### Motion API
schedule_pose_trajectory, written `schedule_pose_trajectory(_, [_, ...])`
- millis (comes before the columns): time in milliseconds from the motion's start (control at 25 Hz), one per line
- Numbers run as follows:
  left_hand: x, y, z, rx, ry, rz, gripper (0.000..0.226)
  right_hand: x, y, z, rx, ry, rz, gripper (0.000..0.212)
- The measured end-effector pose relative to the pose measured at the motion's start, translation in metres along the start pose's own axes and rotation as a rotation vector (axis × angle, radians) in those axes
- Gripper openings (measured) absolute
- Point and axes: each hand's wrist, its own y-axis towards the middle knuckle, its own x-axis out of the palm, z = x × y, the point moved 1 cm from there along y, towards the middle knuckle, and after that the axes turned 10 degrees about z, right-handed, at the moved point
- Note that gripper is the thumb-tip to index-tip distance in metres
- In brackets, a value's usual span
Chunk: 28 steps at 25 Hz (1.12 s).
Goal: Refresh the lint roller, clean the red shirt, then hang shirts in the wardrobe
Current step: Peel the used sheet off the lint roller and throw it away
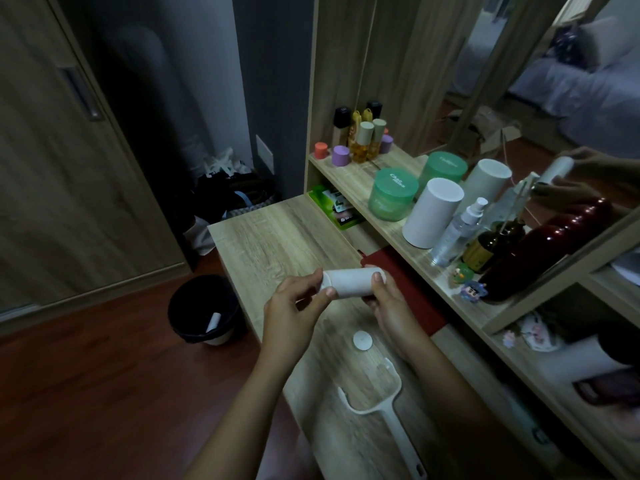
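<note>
Head view: the left hand (294, 308) pinches one end of the white roll (349, 280) and the right hand (393, 310) curls its grip round the other, above the counter (270, 244). The empty roller handle (381, 407) and its round cap (364, 340) lie below, and the red shirt (420, 303) lies beside them. A loose pinch could drop the roll. A forearm could sweep the cap off the edge.
</note>
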Motion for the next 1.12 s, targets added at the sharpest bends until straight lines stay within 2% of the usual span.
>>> schedule_pose_trajectory(120, [0.000,-0.008,0.001,0.008,-0.023,0.026,0.036,0.001,-0.003,0.003,-0.004,-0.038,-0.032,0.046])
schedule_pose_trajectory(240, [-0.004,-0.015,-0.001,-0.014,-0.034,0.118,0.033,0.008,-0.005,-0.002,-0.014,-0.065,-0.081,0.064])
schedule_pose_trajectory(320, [-0.008,-0.015,-0.002,-0.053,-0.044,0.186,0.033,0.007,0.003,0.001,0.008,-0.082,-0.060,0.064])
schedule_pose_trajectory(360, [-0.011,-0.014,-0.002,-0.076,-0.060,0.215,0.034,0.002,0.008,0.008,-0.019,-0.190,-0.040,0.059])
schedule_pose_trajectory(440, [-0.018,-0.011,-0.002,-0.102,-0.092,0.258,0.033,-0.015,0.016,0.035,-0.138,-0.720,-0.062,0.052])
schedule_pose_trajectory(520, [-0.023,-0.010,-0.003,-0.115,-0.107,0.274,0.033,-0.025,0.020,0.070,-0.178,-1.178,-0.163,0.049])
schedule_pose_trajectory(600, [-0.027,-0.010,-0.005,-0.129,-0.127,0.271,0.032,-0.023,0.017,0.097,-0.130,-1.368,-0.247,0.053])
schedule_pose_trajectory(720, [-0.030,-0.012,-0.005,-0.143,-0.141,0.260,0.035,-0.020,0.017,0.113,-0.235,-1.465,-0.235,0.051])
schedule_pose_trajectory(800, [-0.031,-0.013,-0.005,-0.143,-0.148,0.257,0.035,-0.018,0.016,0.111,-0.305,-1.430,-0.191,0.048])
schedule_pose_trajectory(840, [-0.032,-0.012,-0.006,-0.147,-0.149,0.256,0.034,-0.016,0.014,0.105,-0.303,-1.330,-0.148,0.044])
schedule_pose_trajectory(960, [-0.037,-0.007,-0.013,-0.230,-0.204,0.283,0.030,-0.008,0.002,0.061,-0.207,-0.694,0.024,0.037])
schedule_pose_trajectory(1040, [-0.041,-0.001,-0.016,-0.317,-0.249,0.287,0.027,-0.004,-0.012,0.019,-0.185,-0.342,-0.004,0.041])
schedule_pose_trajectory(1120, [-0.043,0.003,-0.014,-0.373,-0.269,0.239,0.025,-0.002,-0.027,-0.009,-0.197,-0.182,-0.075,0.042])
